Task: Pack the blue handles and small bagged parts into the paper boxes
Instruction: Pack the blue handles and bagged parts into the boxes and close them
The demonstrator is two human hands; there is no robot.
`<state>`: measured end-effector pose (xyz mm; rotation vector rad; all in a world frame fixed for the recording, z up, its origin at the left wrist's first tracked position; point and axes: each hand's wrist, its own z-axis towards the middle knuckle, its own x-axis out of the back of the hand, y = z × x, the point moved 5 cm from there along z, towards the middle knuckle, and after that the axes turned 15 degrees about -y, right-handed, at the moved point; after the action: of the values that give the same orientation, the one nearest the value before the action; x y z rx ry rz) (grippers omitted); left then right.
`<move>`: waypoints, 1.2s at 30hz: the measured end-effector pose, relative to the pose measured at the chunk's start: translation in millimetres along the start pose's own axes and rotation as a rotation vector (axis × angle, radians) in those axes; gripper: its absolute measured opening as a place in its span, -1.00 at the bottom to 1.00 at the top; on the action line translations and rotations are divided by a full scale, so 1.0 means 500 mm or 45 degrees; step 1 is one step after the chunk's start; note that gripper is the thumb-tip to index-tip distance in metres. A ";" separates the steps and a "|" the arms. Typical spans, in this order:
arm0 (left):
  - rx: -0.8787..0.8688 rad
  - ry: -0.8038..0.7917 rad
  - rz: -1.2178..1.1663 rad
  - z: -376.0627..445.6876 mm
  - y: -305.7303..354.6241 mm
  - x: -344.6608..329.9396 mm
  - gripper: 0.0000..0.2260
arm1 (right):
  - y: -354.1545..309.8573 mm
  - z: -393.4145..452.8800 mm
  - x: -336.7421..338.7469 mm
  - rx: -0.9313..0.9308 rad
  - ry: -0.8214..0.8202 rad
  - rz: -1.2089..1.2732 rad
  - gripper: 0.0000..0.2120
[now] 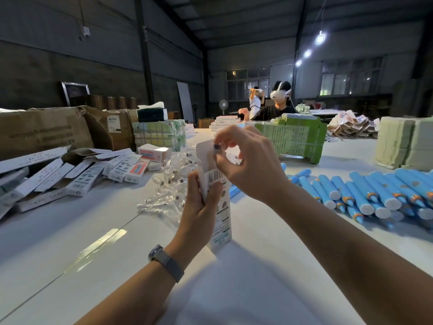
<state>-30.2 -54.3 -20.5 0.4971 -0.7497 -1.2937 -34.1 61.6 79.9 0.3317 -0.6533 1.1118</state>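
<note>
The left hand (199, 207) grips a narrow white box (216, 198) upright above the table (257, 289), fingers curled round its lower half, thumb over the printed side near the barcode; a watch (164, 261) with a grey band sits on that wrist. The box's top flap stands open. The right hand (248, 160) is at the open mouth of the box, fingertips pinching a small bagged part (218, 147), a dark piece in clear plastic, right at the flap. Just behind and left of the box lies a loose heap of clear bags (168, 184) with small dark parts in them. To the right, a spread of blue handles (365, 195) with white ends and orange rings lies on the table, and 1 or 2 more show just behind the right wrist. On the left, packed and flat boxes (77, 174) are piled in disorder in front of torn brown cartons (46, 130). Farther back stand green-printed bundles (293, 137) and a pale stack (405, 144) at the right edge. Across the table 1 person (278, 102) in a white headset sits facing this way, with another person (255, 99) standing behind. A fan (223, 105) stands by the far wall, and 3 lamps (319, 38) hang overhead.
</note>
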 end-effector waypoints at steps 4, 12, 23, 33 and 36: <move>0.012 0.016 -0.036 0.002 0.004 0.002 -0.89 | 0.016 -0.005 -0.024 -0.068 -0.237 -0.140 -0.68; 0.078 0.042 -0.140 0.006 0.007 0.012 -0.82 | 0.044 -0.014 -0.063 -0.223 -0.531 0.320 -0.83; 0.035 -0.038 -0.077 0.008 0.001 0.020 -0.69 | 0.091 -0.049 -0.105 -0.343 -0.274 1.234 -0.69; -0.074 0.022 0.206 0.003 0.005 0.024 -0.62 | 0.083 -0.052 -0.100 -0.332 -0.265 1.180 -0.64; -0.056 -0.002 0.210 0.006 0.005 0.026 -0.73 | 0.082 -0.052 -0.096 -0.329 -0.292 1.142 -0.64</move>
<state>-29.4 -66.1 -14.1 0.3908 -0.7462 -1.1541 -76.7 58.7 26.5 -0.0860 -1.1957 1.8256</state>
